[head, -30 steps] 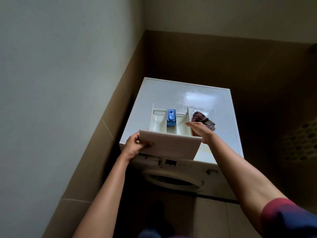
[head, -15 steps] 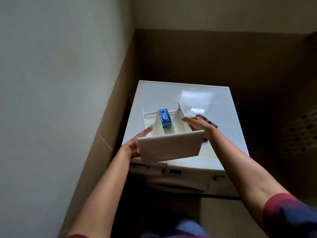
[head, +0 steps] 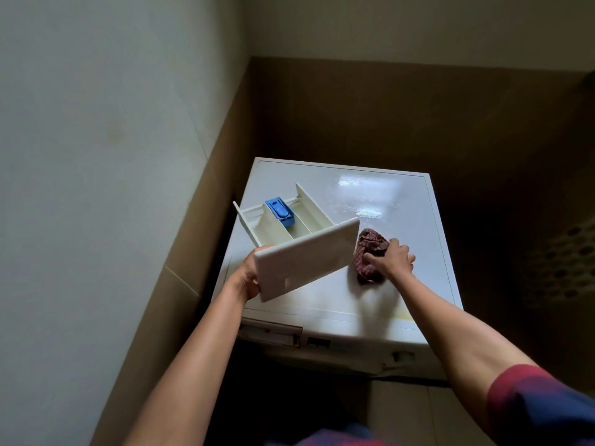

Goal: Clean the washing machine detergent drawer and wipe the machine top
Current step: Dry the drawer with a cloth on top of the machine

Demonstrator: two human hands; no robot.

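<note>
A: What has changed in the last second?

B: The right hand (head: pixel 391 257) has let go of the detergent drawer (head: pixel 306 262) and moved over to the checked cloth (head: pixel 370 249). Its fingers are curled down onto the bunched fabric, gripping it. The cloth sits on the machine top (head: pixel 370 194), just right of the drawer's front panel.

A: So only one hand has the drawer?

B: Yes. The left hand (head: pixel 246 278) grips the left end of the front panel. One fingertip shows over the top edge; the other fingers are hidden behind the panel.

A: Where is the drawer?

B: Out of its slot (head: pixel 272 331), which gapes open in the machine front. It's over the front-left part of the top. I cannot tell whether it rests there or hangs just above.

A: Orientation?

B: It has swung round. The long axis runs from the panel near the person away and slightly left. The compartments face up and the blue insert (head: pixel 279 211) is seated near the far end. The panel slants, right corner higher.

A: Meaning for the task?

B: My judgement is that the drawer is steadied for wiping. The wipe has not yet begun, and the top is not yet wiped.
</note>
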